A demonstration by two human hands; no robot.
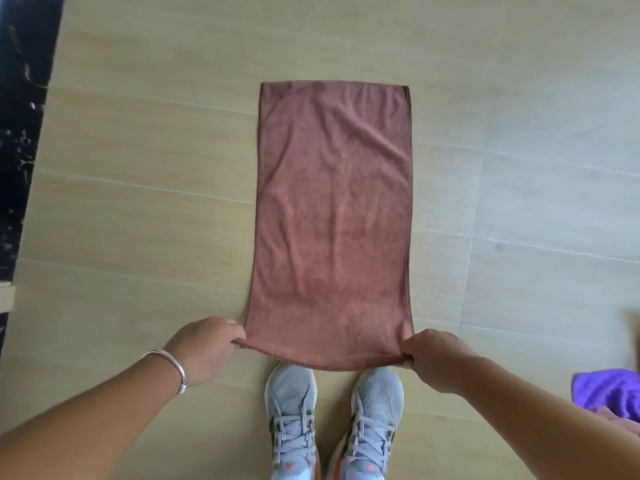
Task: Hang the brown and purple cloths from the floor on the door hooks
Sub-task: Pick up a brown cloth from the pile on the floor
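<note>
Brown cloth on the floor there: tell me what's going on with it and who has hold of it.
A person stands over the brown cloth, which lies spread flat and lengthwise on the tiled floor. The left hand pinches its near left corner and the right hand pinches the near right corner, just ahead of the grey shoes. The far end still rests on the floor. The purple cloth lies bunched at the right edge, untouched. No door hooks are in view.

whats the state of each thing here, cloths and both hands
brown cloth: spread flat on the floor, near edge lifted by both hands
purple cloth: crumpled on the floor at right, untouched
left hand: pinches the near left corner
right hand: pinches the near right corner
</note>
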